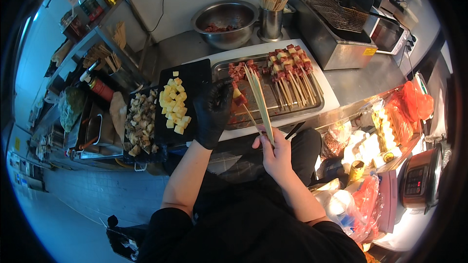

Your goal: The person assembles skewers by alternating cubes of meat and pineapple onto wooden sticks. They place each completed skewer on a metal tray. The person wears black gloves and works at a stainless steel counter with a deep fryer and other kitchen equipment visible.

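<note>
My left hand [212, 113], in a black glove, grips the upper end of a skewer threaded with red meat and a yellow cube [239, 98]. Bare, my right hand [275, 151] holds the lower end of that skewer together with a bundle of bamboo sticks [261, 104]. Both hands are over the near edge of a metal tray [263, 115]. On the tray lie a pile of red meat cubes [237, 71] and several finished-looking meat skewers [290, 62], sticks towards me. Yellow cubes [173, 102] are heaped on a black board [188, 71] left of my gloved hand.
Greyish-brown chunks [140, 124] cover another dark board at left. Behind the tray stand a steel bowl [225, 25] with some meat and a steel canister [270, 23] of sticks. A fryer [332, 33] is at back right; plastic bags [365, 197] and a cooker [420, 179] sit at right.
</note>
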### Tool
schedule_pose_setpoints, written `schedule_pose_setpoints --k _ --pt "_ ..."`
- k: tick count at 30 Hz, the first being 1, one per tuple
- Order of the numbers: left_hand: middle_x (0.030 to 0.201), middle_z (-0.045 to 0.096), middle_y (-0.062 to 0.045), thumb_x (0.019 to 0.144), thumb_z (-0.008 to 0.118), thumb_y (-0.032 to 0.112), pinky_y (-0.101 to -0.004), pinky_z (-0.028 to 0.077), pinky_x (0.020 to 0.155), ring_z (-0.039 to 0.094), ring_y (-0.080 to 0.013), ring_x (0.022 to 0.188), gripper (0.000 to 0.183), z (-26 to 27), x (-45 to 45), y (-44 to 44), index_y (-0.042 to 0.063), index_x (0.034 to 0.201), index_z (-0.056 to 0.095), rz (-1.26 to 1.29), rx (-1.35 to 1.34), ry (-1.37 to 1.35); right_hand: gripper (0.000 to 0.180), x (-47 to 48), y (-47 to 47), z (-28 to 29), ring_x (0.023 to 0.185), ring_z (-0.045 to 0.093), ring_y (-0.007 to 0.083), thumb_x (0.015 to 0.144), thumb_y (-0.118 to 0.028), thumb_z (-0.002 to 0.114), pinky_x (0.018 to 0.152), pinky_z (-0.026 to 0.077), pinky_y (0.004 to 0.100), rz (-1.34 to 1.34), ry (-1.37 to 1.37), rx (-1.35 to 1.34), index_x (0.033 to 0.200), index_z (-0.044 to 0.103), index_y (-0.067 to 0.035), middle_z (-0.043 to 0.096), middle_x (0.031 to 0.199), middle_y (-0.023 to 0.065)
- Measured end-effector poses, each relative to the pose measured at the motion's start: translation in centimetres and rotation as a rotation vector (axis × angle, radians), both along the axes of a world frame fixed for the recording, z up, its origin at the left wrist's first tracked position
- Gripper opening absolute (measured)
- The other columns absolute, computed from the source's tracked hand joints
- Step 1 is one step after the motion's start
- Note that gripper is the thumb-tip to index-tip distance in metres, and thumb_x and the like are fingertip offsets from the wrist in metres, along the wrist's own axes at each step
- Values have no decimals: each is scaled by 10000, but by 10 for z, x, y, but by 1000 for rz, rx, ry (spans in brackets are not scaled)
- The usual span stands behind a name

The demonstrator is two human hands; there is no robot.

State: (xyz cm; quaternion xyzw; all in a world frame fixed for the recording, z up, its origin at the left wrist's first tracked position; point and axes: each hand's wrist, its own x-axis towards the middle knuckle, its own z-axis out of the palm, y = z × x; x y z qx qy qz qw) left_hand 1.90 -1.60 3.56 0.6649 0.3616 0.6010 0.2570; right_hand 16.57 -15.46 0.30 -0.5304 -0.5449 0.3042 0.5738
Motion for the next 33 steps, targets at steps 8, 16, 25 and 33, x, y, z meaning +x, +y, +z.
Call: schedule_pose_setpoints --k 8,16,25,33 --pt "1019 700 -104 1027 557 193 -323 536 786 678 -207 876 237 -16 5 14 55 1187 665 -452 -630 -836 291 -9 8 -9 619 611 139 980 27 531 594 477 261 14 -11 3 1260 589 -28 639 722 57" --pt "964 642 -6 993 596 345 -265 523 630 633 -137 826 243 -68 39 42 125 1087 636 52 -188 -374 272 -18 14 -1 643 573 101 985 46 506 612 454 243 -35 38 -83 1230 604 -18 607 701 46" --pt "927 636 -71 996 580 260 -334 521 722 627 -216 764 220 -27 55 56 61 1074 631 -221 -541 -418 295 -2 33 -8 622 647 173 964 58 507 597 496 272 -122 67 11 1239 573 -26 634 712 82" --pt "1016 665 -209 842 650 137 -478 519 889 647 -393 1009 198 -42 81 148 86 1024 706 -22 30 995 289 43 14 -1 618 542 84 982 19 504 582 411 228 -291 132 -6 1249 609 -17 646 722 43"
